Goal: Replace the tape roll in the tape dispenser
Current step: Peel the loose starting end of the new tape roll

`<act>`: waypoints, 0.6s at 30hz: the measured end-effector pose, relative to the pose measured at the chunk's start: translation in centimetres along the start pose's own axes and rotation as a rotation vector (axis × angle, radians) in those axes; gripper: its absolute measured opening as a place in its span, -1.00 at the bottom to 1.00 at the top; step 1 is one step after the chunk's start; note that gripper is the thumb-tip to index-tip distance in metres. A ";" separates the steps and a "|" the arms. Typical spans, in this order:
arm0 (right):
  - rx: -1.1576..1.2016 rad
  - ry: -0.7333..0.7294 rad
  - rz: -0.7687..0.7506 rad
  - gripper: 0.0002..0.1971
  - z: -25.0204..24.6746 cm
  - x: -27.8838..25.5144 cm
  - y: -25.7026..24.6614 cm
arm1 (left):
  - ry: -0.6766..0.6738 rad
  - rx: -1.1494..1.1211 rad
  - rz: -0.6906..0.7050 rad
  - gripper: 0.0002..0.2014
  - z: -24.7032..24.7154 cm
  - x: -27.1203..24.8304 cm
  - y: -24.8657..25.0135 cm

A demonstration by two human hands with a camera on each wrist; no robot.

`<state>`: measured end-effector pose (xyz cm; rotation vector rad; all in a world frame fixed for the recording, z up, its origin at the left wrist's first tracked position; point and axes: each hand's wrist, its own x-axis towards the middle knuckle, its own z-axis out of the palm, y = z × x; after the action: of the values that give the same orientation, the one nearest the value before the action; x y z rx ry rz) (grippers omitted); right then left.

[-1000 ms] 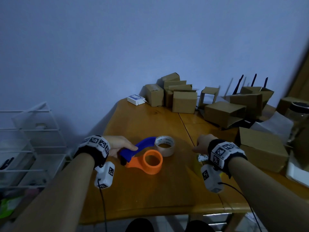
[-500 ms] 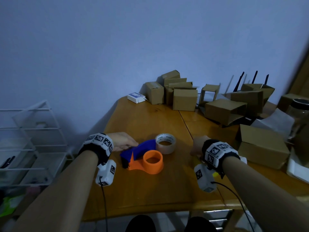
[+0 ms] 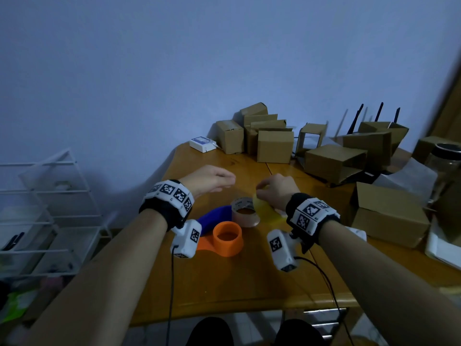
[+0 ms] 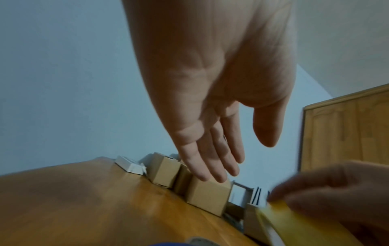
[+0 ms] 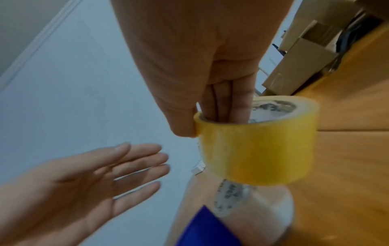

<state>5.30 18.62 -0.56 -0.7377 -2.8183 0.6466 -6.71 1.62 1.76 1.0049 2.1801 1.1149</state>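
The tape dispenser lies on the wooden table [image 3: 224, 283], with an orange hub [image 3: 227, 238] and a blue handle [image 3: 215, 219]. A nearly used-up whitish tape roll [image 3: 245, 213] sits right behind the hub. My right hand [image 3: 275, 191] holds a yellow tape roll [image 5: 256, 146] above that spot, fingers hooked inside its core and thumb on the outside. In the left wrist view the yellow roll [image 4: 294, 223] shows at the lower right. My left hand [image 3: 212, 182] hovers open and empty above the table, left of the yellow roll, fingers [image 4: 212, 163] straight.
Several cardboard boxes [image 3: 274, 146] crowd the table's back and right side, one large box [image 3: 389, 216] close to my right forearm. A small white device [image 3: 202, 144] lies at the back left. A white wire rack [image 3: 45, 216] stands left of the table.
My left hand let go of the blue handle and rose, opening. My right hand lifted from the table's right side and swung left, bringing the yellow roll over the dispenser.
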 end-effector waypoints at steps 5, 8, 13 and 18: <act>0.280 0.104 -0.162 -0.71 -0.8 -0.7 -1.5 | 0.050 -0.090 0.061 -0.64 1.6 0.2 1.4; 0.557 0.127 -0.207 -0.63 -0.8 -0.8 -1.8 | 0.116 -0.140 0.091 -0.54 2.0 0.4 1.5; 0.876 0.016 -0.234 -0.44 -0.4 -0.9 -2.3 | 0.228 -0.479 0.077 -0.53 1.8 0.6 1.5; 1.020 -0.065 -0.270 -0.64 0.2 -0.7 -2.1 | 0.247 -0.627 0.092 -0.58 1.2 0.5 1.4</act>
<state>4.98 16.55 0.12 -0.1309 -2.0892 1.8083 -5.64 3.15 2.18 0.7104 1.7624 1.8891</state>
